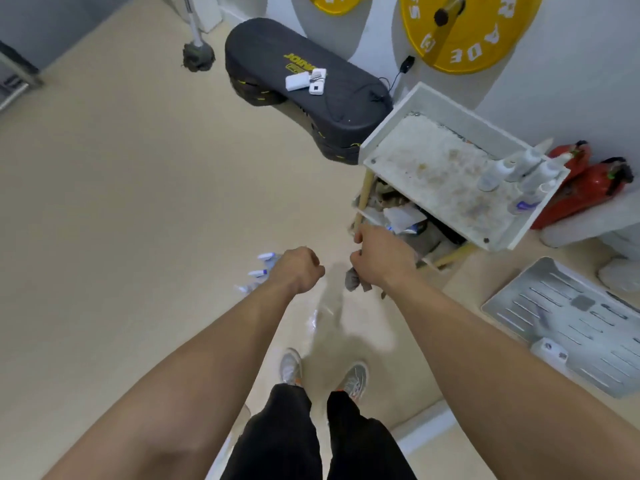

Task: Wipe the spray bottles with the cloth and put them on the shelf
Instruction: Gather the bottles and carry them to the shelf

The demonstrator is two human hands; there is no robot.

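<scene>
Spray bottles (512, 172) already stand in a tight cluster at the right end of the shelf (433, 168), close to its rim, while three more spray heads (259, 273) show well left of the shelf and lower, their bodies hidden behind the left hand (298, 270). That hand is curled into a fist seen from the back, and I cannot tell whether it grips one of them or nothing. The right hand (378, 258), just in front of the shelf's lower tier, holds a bunched grey cloth (354, 281) that hangs beneath it. Several bottles look unfinished. The risks, as I judge them: the shelf top is visibly grimy, so a wiped bottle set there may pick up dirt again; the cluster sits near the edge, so another bottle pushed in could topple its neighbours; and a glossy patch on the floor (320, 320) in front of the shelf, possibly wet, could make footing slippery
</scene>
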